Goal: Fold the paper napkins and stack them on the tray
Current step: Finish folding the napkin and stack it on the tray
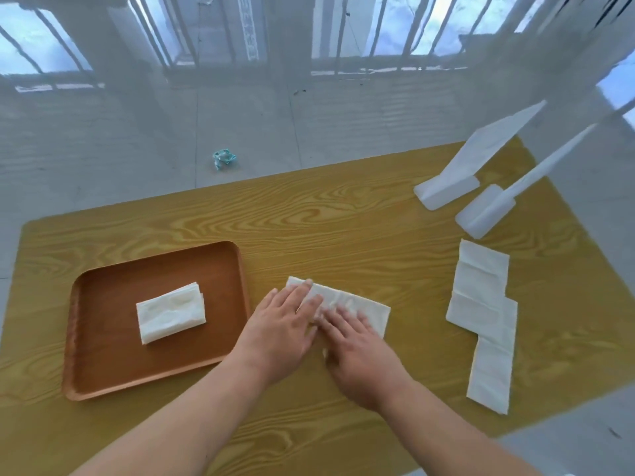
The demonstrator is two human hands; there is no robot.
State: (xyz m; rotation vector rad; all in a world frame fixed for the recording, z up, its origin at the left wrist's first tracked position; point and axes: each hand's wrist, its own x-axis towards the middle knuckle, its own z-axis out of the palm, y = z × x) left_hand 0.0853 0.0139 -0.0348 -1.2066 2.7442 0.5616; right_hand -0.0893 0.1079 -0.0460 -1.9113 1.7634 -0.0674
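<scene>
So both hands are flat on a white paper napkin (pixel 347 305) that's lying on the yellow wood-grain table (pixel 343 228), and honestly the thing to watch here is how that strip runs: its long axis goes from up-left to down-right, pretty much crosswise under the fingers. The left hand (pixel 281 324) is spread open, palm down, pinning the up-left end, and the right hand (pixel 357 352) is also open and flat, fingers a bit blurred, pressing the middle. Neither is gripping anything, just pressing. The free end of the napkin sticks out just past the right hand's fingertips on its outer side, so I'd guess the right hand is the one placed to bring that end over for the next fold while the left keeps things anchored. The brown wooden rectangular tray (pixel 103 379) sits just beside the left hand on its outer side, nearly touching the wrist, with a folded white napkin bundle (pixel 170 312) already lying in the middle of it, so the left hand looks nearer for the drop-off. Well off to the right hand's outer side lies a loose row of unfolded white napkins (pixel 482 314), overlapping each other, still waiting their turn.
</scene>
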